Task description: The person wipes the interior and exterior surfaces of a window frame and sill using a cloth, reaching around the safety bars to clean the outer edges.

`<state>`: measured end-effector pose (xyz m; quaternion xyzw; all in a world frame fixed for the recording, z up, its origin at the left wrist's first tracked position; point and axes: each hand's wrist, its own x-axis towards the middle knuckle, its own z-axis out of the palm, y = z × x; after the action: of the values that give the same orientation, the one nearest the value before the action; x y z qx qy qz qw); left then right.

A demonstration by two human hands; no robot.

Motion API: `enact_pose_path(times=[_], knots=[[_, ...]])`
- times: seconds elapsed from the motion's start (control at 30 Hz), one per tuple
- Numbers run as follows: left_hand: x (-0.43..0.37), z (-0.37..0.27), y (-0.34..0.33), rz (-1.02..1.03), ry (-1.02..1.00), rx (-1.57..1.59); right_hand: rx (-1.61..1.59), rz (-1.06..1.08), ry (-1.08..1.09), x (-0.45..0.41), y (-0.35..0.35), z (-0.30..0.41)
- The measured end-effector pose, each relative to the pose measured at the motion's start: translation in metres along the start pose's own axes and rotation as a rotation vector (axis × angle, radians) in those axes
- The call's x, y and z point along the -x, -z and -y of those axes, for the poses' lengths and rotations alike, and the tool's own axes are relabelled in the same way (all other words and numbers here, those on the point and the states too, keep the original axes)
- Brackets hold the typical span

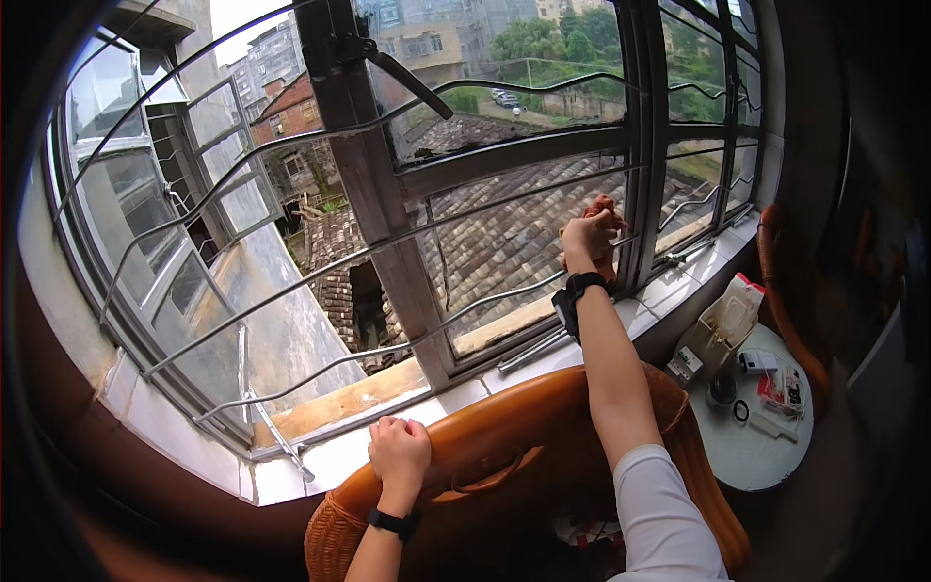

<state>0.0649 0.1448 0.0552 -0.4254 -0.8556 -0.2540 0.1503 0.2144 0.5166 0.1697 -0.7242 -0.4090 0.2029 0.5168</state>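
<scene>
My right hand (593, 236) is closed around a reddish-brown cloth (604, 207), held against the lower window pane (509, 225) beside the vertical frame. Part of the cloth hangs below the fingers. Thin metal security bars (327, 265) run across the window near that hand. My left hand (400, 447) grips the top rail of a wooden chair back with woven trim (502, 407), close to the tiled sill. Both wrists wear black bands. The casement on the left stands swung outward, while a dark window handle (411, 80) sits on the upper frame.
To the right stands a round glass-topped table (742, 458) with a beige container (716, 327), a cleaver-like knife (772, 428), a black ring and small packages. The white tiled sill (465, 396) holds metal stay arms (284, 444). Beyond the window lie tiled roofs.
</scene>
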Motion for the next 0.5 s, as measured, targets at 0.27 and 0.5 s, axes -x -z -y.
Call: enact_pose_path(times=[0.27,0.5], knots=[[-0.002,0.000,0.002,-0.001,0.036,-0.009,-0.091,0.170,0.175,0.147,-0.002,0.004],[-0.006,-0.011,0.003,0.056,0.139,0.006,-0.194,0.560,0.442,0.236,0.027,0.006]])
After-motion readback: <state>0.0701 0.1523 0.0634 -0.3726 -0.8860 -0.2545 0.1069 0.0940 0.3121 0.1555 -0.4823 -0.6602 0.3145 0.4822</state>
